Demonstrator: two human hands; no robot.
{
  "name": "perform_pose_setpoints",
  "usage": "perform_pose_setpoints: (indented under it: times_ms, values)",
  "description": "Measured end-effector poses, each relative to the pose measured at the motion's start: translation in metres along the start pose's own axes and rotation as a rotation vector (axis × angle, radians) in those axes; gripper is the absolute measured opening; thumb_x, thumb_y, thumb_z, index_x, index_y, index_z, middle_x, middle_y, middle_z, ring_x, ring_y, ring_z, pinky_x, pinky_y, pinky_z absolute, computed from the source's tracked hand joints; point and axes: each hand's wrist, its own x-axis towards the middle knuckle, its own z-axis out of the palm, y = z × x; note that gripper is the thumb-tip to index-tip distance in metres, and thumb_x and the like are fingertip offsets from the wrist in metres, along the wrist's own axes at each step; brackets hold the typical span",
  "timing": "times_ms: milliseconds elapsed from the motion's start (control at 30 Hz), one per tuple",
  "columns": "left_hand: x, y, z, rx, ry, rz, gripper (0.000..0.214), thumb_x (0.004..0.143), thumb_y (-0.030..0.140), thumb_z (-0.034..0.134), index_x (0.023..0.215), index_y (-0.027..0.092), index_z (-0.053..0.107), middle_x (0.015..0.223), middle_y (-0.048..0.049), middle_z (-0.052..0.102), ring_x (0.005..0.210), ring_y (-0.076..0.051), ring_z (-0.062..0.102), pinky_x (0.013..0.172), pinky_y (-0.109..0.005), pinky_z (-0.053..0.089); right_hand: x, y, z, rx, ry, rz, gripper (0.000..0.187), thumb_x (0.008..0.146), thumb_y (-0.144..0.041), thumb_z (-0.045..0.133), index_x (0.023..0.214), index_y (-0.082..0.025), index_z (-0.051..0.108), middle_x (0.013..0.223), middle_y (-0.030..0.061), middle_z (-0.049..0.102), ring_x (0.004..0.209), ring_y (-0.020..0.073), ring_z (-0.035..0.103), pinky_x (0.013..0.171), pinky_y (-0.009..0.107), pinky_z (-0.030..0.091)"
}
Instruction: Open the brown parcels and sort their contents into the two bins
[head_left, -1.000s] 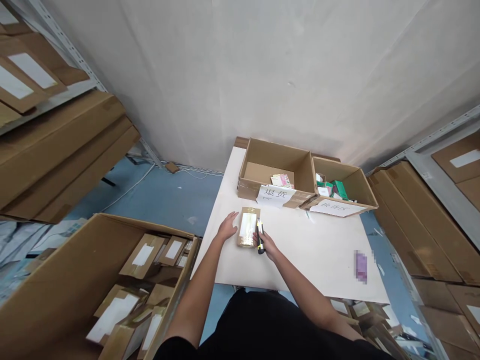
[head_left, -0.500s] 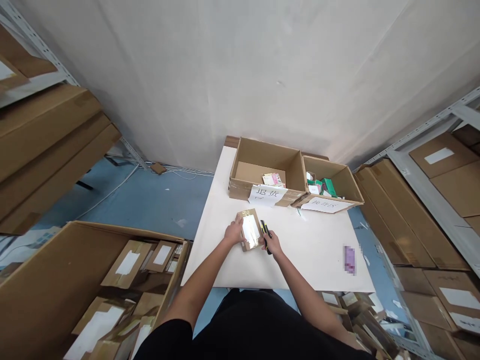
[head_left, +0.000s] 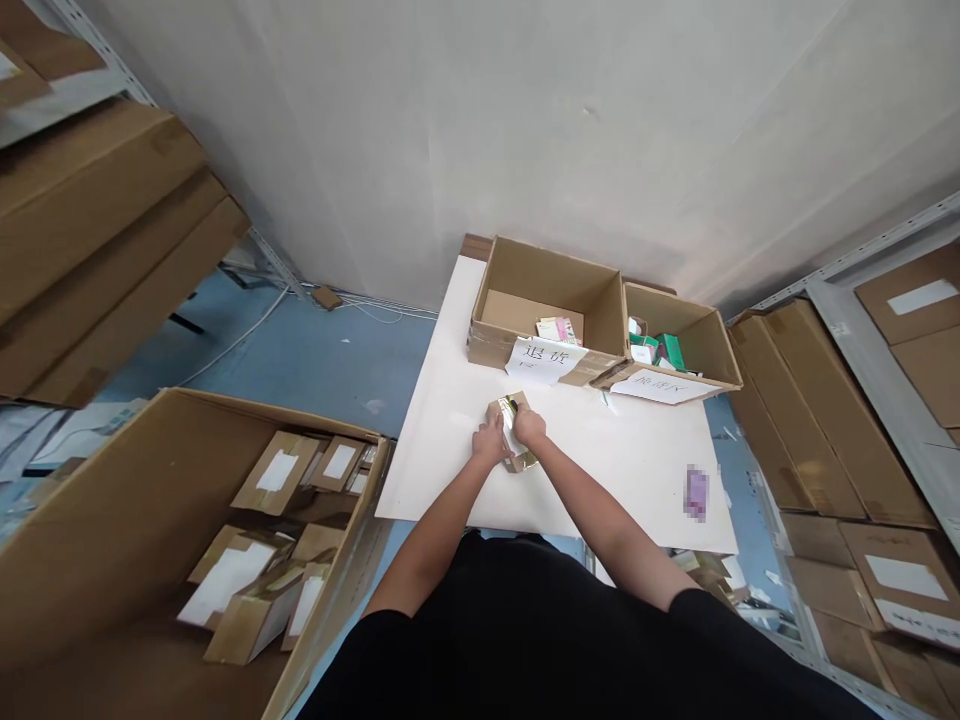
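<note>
The small parcel (head_left: 517, 463) in front of you is a brown cardboard box, longer than it is wide. It lies flat on the white table (head_left: 607, 470), nearer the table's left edge than its right, and a little askew, its far end turned to your left. A white label (head_left: 512, 436) runs along the top, partly covered by your hands. Shiny tape with a yellowish tint glints at the near end, and the corners look square and uncrushed. From this view the top looks closed; you cannot tell whether the tape has a cut in it.

Your left hand (head_left: 490, 440) rests against the parcel's left side with its fingers reaching onto the top; whether it grips or merely presses, you cannot tell. Your right hand (head_left: 530, 427) is wrapped around a cutter (head_left: 514, 406), held over the far part of the parcel's top. Its dark end shows beside your fingers, with a touch of yellow; the blade is too small to make out.

Beyond the parcel, well clear of it, stands an open carton (head_left: 482, 350) with a paper sign (head_left: 544, 360) on its front.
</note>
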Motion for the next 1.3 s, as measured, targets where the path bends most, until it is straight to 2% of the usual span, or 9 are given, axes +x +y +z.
perform_pose_setpoints:
  times_ms: [167,300,500,667,867,1000,1100,1200,1300]
  values:
    - [0.005,0.001,0.004,-0.019,-0.002,-0.024,0.13,0.069,0.062,0.083,0.171,0.031,0.009,0.18,-0.0068,-0.007,0.137,-0.042,0.049,0.102,-0.047,0.052,-0.007,0.016,0.008,0.045,-0.031,0.009,0.053,0.09,-0.026,0.075,0.138,-0.016,0.057,0.13,0.0208,0.072,0.123,0.0331,0.068,0.096,0.039,0.052]
    - [0.009,0.001,0.009,-0.063,0.015,-0.029,0.131,0.069,0.063,0.082,0.172,0.03,0.009,0.18,-0.0066,-0.006,0.14,-0.046,0.044,0.105,-0.05,0.05,-0.026,0.051,0.022,0.199,-0.057,0.021,0.046,0.075,-0.028,0.09,0.114,-0.018,0.067,0.106,0.0179,0.076,0.107,0.0362,0.074,0.084,0.039,0.054]
    - [0.007,-0.001,0.01,-0.046,0.063,-0.012,0.128,0.07,0.063,0.083,0.171,0.036,0.01,0.18,-0.0028,-0.001,0.142,-0.046,0.037,0.101,-0.05,0.052,-0.089,0.116,0.062,0.216,-0.071,0.09,0.028,0.089,-0.031,0.073,0.113,-0.021,0.064,0.1,0.0158,0.075,0.098,0.0341,0.074,0.082,0.041,0.053]
    - [0.004,-0.001,0.006,-0.001,0.074,0.005,0.125,0.07,0.065,0.082,0.17,0.035,0.013,0.18,-0.0062,0.003,0.139,-0.044,0.042,0.102,-0.05,0.052,-0.114,0.118,0.07,0.101,-0.095,0.063,0.023,0.09,-0.018,0.065,0.113,-0.018,0.063,0.11,0.0215,0.074,0.106,0.0375,0.072,0.085,0.044,0.053]
    - [0.001,0.012,-0.001,0.07,0.048,-0.008,0.125,0.068,0.062,0.085,0.169,0.033,0.018,0.18,-0.009,0.008,0.139,-0.042,0.044,0.102,-0.049,0.052,-0.128,0.12,0.076,0.176,-0.026,0.095,0.028,0.086,-0.011,0.066,0.113,-0.019,0.064,0.104,0.0204,0.076,0.104,0.0366,0.074,0.086,0.044,0.053]
    - [-0.002,0.013,-0.005,0.041,0.027,-0.033,0.125,0.068,0.061,0.085,0.17,0.034,0.017,0.179,-0.0092,0.009,0.142,-0.042,0.043,0.103,-0.048,0.052,-0.153,0.169,0.091,0.209,-0.069,0.125,0.015,0.085,-0.014,0.07,0.098,-0.02,0.066,0.097,0.0179,0.077,0.102,0.0354,0.075,0.085,0.041,0.053]
    - [-0.005,0.015,-0.003,-0.003,0.033,-0.031,0.123,0.071,0.061,0.083,0.17,0.033,0.015,0.18,-0.0089,0.006,0.145,-0.042,0.043,0.105,-0.046,0.052,-0.17,0.224,0.101,0.242,0.035,0.191,0.013,0.098,-0.028,0.058,0.108,-0.021,0.064,0.095,0.0147,0.077,0.096,0.0309,0.076,0.081,0.037,0.052]
    - [-0.012,0.037,0.011,-0.015,0.062,-0.076,0.121,0.077,0.064,0.077,0.171,0.027,0.011,0.179,-0.0141,0.007,0.145,-0.04,0.045,0.105,-0.043,0.052,-0.171,0.257,0.105,0.495,0.119,0.281,0.021,0.103,-0.039,0.049,0.105,-0.022,0.061,0.08,0.0083,0.074,0.077,0.025,0.075,0.072,0.031,0.051]
    - [-0.024,0.082,0.038,0.0,0.073,-0.183,0.115,0.087,0.069,0.063,0.171,0.015,0.006,0.176,-0.0251,0.009,0.141,-0.039,0.053,0.104,-0.043,0.053,-0.157,0.255,0.106,0.902,0.209,0.282,0.025,0.102,-0.046,0.047,0.095,-0.023,0.053,0.072,0.0023,0.07,0.061,0.0198,0.07,0.066,0.029,0.051]
